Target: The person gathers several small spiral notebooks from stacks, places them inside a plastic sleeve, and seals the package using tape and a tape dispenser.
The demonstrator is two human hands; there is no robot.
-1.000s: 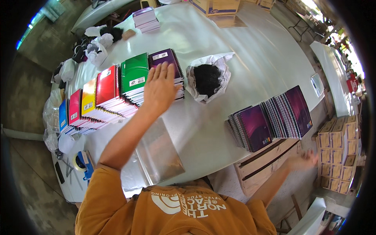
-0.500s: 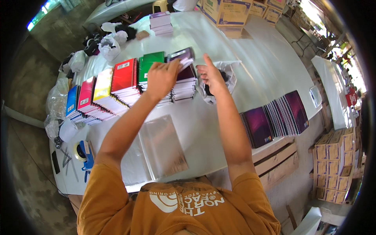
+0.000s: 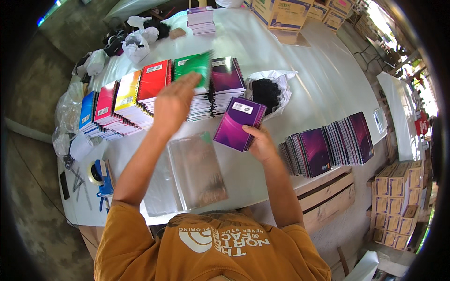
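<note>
My right hand (image 3: 263, 144) grips a purple spiral notebook (image 3: 233, 127) by its lower right edge, thumb on the cover, above the table. My left hand (image 3: 174, 102) is closed on the near edge of a green spiral notebook (image 3: 202, 66), which is tilted up and blurred over the green stack. To its right stands a stack of purple notebooks (image 3: 227, 77). Leftward run stacks of red (image 3: 154, 80), yellow (image 3: 127, 91), pink (image 3: 105, 104) and blue notebooks (image 3: 87, 112). Clear plastic sheets (image 3: 197, 174) lie between my forearms.
A white bag (image 3: 281, 84) with black contents stands beside the purple stack. More purple notebooks (image 3: 315, 149) lean in a row at the right edge. A blue tape dispenser (image 3: 105, 180) and a phone (image 3: 64, 185) lie left. Cartons (image 3: 290, 18) stand at the back.
The purple notebook has passed from my left hand to my right, which has come nearer. My left hand has moved left to the green stack and taken hold of the top notebook.
</note>
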